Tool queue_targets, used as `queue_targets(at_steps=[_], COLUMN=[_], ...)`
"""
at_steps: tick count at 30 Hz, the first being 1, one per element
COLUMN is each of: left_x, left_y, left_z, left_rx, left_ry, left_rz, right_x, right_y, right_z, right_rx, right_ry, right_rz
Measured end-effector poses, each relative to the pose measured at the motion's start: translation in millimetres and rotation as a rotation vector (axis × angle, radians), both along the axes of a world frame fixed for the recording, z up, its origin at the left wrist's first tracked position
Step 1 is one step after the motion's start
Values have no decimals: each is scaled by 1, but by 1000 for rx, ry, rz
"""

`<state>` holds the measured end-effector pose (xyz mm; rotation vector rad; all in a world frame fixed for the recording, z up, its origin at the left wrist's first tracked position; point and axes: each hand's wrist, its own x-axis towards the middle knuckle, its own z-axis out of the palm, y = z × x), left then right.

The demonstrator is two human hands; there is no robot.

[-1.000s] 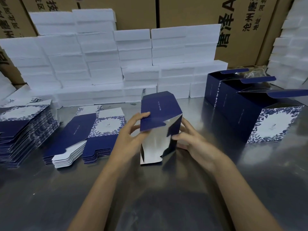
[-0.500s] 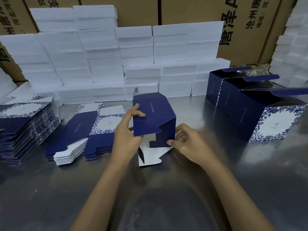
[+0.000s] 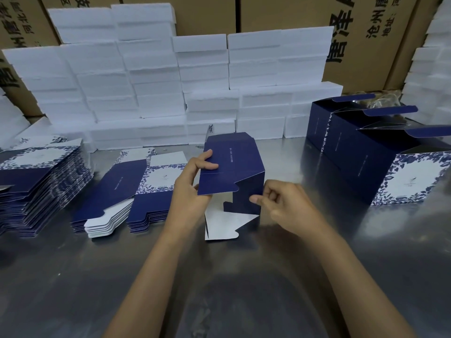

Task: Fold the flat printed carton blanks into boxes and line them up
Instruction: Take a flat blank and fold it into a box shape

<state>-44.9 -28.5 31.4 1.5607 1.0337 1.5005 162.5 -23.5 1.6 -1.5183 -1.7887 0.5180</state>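
Centrally, one navy printed carton blank [image 3: 231,172] stood half-erected on the brushed-metal worktop [image 3: 73,276], its white-lined bottom flaps still unfolded. Left hand [image 3: 192,181] pinched the blank's upper left panel between thumb and fingers; right hand [image 3: 280,203] was loosely curled at its right wall, thumb touching, grip uncertain. Completed: three navy-and-floral folded boxes [image 3: 366,152] lined up at right, tops open. Remaining: two stacks of flat blue-and-white blanks [image 3: 122,189] [image 3: 36,181] at left. Behind: white foam blocks [image 3: 170,81], brown shipping cartons [image 3: 353,32].
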Motion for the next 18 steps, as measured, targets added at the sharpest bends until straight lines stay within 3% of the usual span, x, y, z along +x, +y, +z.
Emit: queue_targets(at_steps=[10,14,18], left_x=[2,4,4], left_y=[2,0,-2], left_z=[-3,-2,0], left_rx=[-3,-8,-23], left_ry=[-28,27,56], left_rz=[-48,-47,-48], right_x=[-3,-2,5], right_y=[-6,-9,-14], right_z=[10,16,29], right_rx=[103,129,64], right_ry=[122,87,396], right_rz=[-29,-33,-34])
